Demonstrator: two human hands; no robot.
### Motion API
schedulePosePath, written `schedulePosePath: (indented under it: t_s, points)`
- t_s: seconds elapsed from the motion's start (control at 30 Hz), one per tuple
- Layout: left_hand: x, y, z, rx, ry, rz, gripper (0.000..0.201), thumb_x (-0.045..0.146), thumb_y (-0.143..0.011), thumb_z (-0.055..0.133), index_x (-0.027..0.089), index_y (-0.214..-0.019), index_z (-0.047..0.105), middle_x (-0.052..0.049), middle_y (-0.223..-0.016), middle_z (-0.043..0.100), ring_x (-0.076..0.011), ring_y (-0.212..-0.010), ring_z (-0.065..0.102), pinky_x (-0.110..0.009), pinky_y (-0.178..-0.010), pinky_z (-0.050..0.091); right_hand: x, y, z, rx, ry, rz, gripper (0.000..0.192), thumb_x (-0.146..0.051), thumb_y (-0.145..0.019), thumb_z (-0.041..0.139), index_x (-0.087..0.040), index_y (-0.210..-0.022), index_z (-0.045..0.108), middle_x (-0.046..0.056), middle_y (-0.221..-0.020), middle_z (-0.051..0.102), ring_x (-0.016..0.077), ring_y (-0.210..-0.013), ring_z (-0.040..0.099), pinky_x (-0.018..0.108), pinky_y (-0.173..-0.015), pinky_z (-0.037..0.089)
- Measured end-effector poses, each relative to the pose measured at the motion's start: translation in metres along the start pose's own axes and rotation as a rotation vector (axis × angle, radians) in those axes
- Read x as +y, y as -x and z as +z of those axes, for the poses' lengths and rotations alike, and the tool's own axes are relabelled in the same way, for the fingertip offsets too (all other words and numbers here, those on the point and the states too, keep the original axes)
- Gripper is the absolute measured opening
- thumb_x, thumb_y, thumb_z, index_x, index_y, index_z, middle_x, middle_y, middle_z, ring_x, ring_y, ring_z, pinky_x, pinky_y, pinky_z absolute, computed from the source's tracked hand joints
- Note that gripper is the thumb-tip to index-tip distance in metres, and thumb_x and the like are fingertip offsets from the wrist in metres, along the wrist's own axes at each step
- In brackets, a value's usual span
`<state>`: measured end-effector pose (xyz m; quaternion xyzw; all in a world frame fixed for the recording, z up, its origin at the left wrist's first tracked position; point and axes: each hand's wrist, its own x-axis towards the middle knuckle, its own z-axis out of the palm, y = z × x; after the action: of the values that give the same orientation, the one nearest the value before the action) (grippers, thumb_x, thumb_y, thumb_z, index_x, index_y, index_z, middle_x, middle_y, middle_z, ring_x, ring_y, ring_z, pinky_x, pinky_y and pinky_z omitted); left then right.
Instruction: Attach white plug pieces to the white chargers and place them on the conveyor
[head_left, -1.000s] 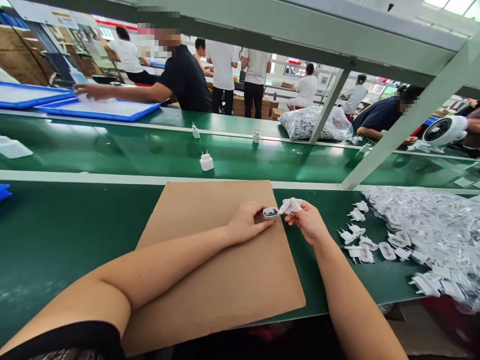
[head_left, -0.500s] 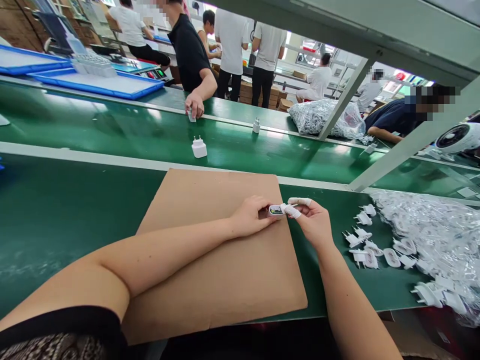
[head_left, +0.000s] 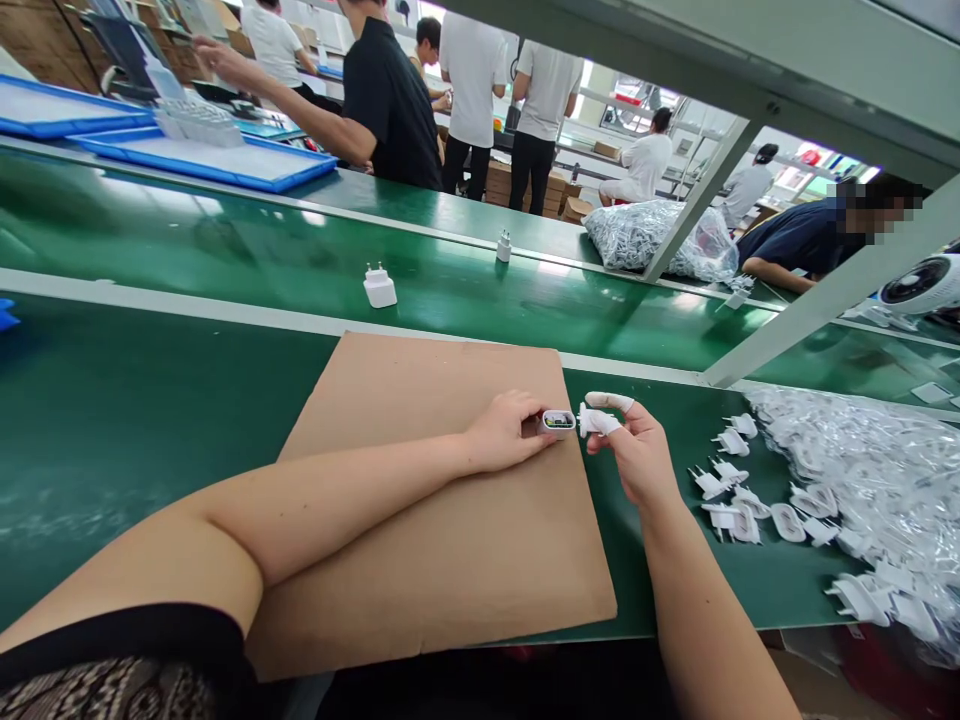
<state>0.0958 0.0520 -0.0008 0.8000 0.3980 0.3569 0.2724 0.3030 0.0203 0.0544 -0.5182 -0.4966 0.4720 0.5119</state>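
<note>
My left hand rests on the brown cardboard sheet and grips a white charger housing. The housing's open end faces me, and bits of circuit board show inside. Just to its right, my right hand pinches a white plug cap between thumb and forefinger, both wrapped in white finger covers. A small gap seems to lie between cap and housing. Several loose white plug caps lie on the green bench right of my right hand.
A clear plastic bag of plug caps lies at the right. Two white chargers stand on the green conveyor belt, the nearer one left of the other. A metal post slants at the right. Across the belt, a co-worker in black reaches toward blue trays.
My right hand has moved slightly right, drawing the plug cap off from the housing. The chargers on the belt have shifted left. The co-worker's hand has left the belt and swung left.
</note>
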Motion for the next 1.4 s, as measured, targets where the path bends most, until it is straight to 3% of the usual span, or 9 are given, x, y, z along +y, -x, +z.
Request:
schedulePosePath:
  t_s: [0.1, 0.2, 0.27, 0.43, 0.53, 0.77, 1.0, 1.17, 1.4]
  points:
    - [0.001, 0.000, -0.001, -0.013, 0.001, -0.004, 0.024, 0.036, -0.088, 0.075, 0.022, -0.107, 0.073, -0.007, -0.102, 0.074, -0.0259, -0.098, 0.065, -0.039, -0.088, 0.049, 0.001, 0.000, 0.000, 0.022, 0.003, -0.023, 0.030, -0.039, -0.073, 0.084, -0.020, -0.095, 0.078, 0.003, -0.082, 0.074, 0.0128, -0.058, 0.061, 0.032, -0.061, 0.058]
    - [0.002, -0.001, -0.001, -0.017, -0.007, -0.016, 0.024, 0.037, -0.088, 0.075, 0.021, -0.106, 0.073, -0.007, -0.101, 0.074, -0.0258, -0.097, 0.065, -0.039, -0.088, 0.049, 0.004, -0.002, 0.000, -0.022, -0.015, -0.057, 0.038, -0.043, -0.071, 0.088, -0.020, -0.100, 0.077, 0.006, -0.093, 0.077, 0.0176, -0.075, 0.069, 0.038, -0.081, 0.062]
    - [0.003, -0.001, -0.001, -0.010, -0.021, -0.020, 0.024, 0.039, -0.088, 0.075, 0.021, -0.103, 0.073, -0.007, -0.100, 0.074, -0.0256, -0.096, 0.065, -0.039, -0.087, 0.049, 0.007, -0.003, 0.000, -0.025, 0.045, -0.142, 0.041, -0.043, -0.071, 0.090, -0.021, -0.103, 0.076, 0.007, -0.099, 0.076, 0.0199, -0.084, 0.070, 0.040, -0.087, 0.061]
    - [0.002, 0.000, 0.001, 0.000, -0.028, -0.010, 0.027, 0.045, -0.093, 0.072, 0.020, -0.104, 0.073, -0.007, -0.100, 0.073, -0.0249, -0.096, 0.064, -0.039, -0.089, 0.049, 0.013, -0.006, 0.000, -0.056, 0.552, -0.560, 0.017, -0.034, -0.090, 0.072, -0.025, -0.103, 0.077, 0.006, -0.097, 0.071, 0.0226, -0.088, 0.064, 0.040, -0.080, 0.057]
    - [-0.001, 0.000, 0.003, 0.006, -0.025, 0.000, 0.027, 0.043, -0.093, 0.072, 0.020, -0.107, 0.074, -0.006, -0.100, 0.073, -0.0246, -0.097, 0.064, -0.040, -0.092, 0.049, 0.014, -0.008, 0.002, -0.140, 0.749, -0.689, 0.019, -0.026, -0.094, 0.065, -0.025, -0.109, 0.077, 0.007, -0.096, 0.069, 0.0254, -0.093, 0.059, 0.042, -0.082, 0.055]
    - [-0.001, -0.001, 0.002, 0.000, -0.028, 0.009, 0.027, 0.044, -0.094, 0.072, 0.021, -0.107, 0.074, -0.006, -0.098, 0.073, -0.0242, -0.095, 0.064, -0.040, -0.092, 0.049, 0.017, -0.013, 0.003, -0.200, 0.764, -0.709, 0.024, -0.020, -0.096, 0.058, -0.024, -0.115, 0.072, 0.008, -0.102, 0.065, 0.0257, -0.099, 0.063, 0.042, -0.087, 0.054]
    - [-0.003, -0.002, 0.003, 0.001, -0.031, 0.014, 0.026, 0.043, -0.093, 0.073, 0.020, -0.104, 0.074, -0.006, -0.097, 0.073, -0.0242, -0.094, 0.063, -0.040, -0.091, 0.049, 0.012, -0.017, 0.008, -0.222, 0.853, -0.737, 0.020, -0.017, -0.093, 0.057, -0.021, -0.105, 0.072, 0.008, -0.095, 0.064, 0.0244, -0.091, 0.062, 0.039, -0.082, 0.051]
    - [-0.004, -0.002, 0.003, 0.002, -0.021, 0.015, 0.027, 0.044, -0.093, 0.073, 0.020, -0.104, 0.074, -0.006, -0.097, 0.072, -0.0241, -0.094, 0.063, -0.040, -0.091, 0.049, 0.017, -0.019, 0.006, -0.183, 0.890, -0.777, 0.023, -0.016, -0.091, 0.056, -0.022, -0.107, 0.072, 0.006, -0.096, 0.064, 0.0239, -0.094, 0.061, 0.045, -0.096, 0.046]
    - [-0.003, -0.002, 0.002, 0.017, -0.038, 0.025, 0.026, 0.044, -0.093, 0.074, 0.018, -0.095, 0.074, -0.006, -0.092, 0.071, -0.0235, -0.090, 0.063, -0.038, -0.088, 0.049, 0.020, -0.017, 0.006, -0.109, 0.995, -0.837, 0.026, -0.015, -0.089, 0.052, -0.023, -0.105, 0.070, 0.003, -0.091, 0.059, 0.0219, -0.091, 0.060, 0.052, -0.118, 0.029]
